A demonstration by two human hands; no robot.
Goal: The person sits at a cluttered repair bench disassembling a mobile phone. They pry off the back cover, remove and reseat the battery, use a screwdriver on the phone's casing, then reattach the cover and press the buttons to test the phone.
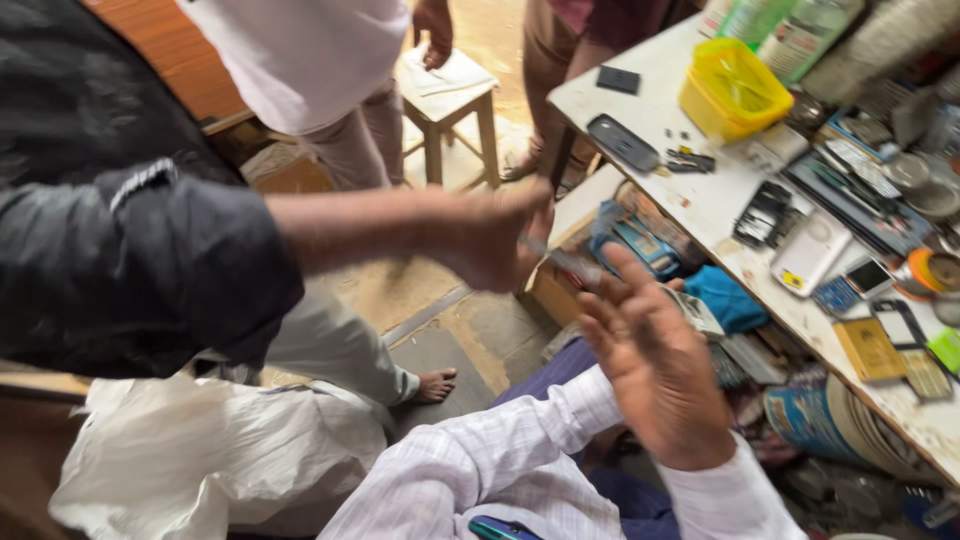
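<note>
White worktable (700, 200) at right, cluttered. Yellow plastic basket (733, 90) near far edge; dark phone case (622, 141) and small black square (617, 78) just beside it. Disassembled phone parts (765, 212), white device (810, 252), orange tape roll (935, 272) further along. Wooden stool (452, 95) on floor beyond. White plastic bag (200, 455) lower left. Blue cloth (728, 298) under table edge. Bare foot (436, 383) on floor.
</note>
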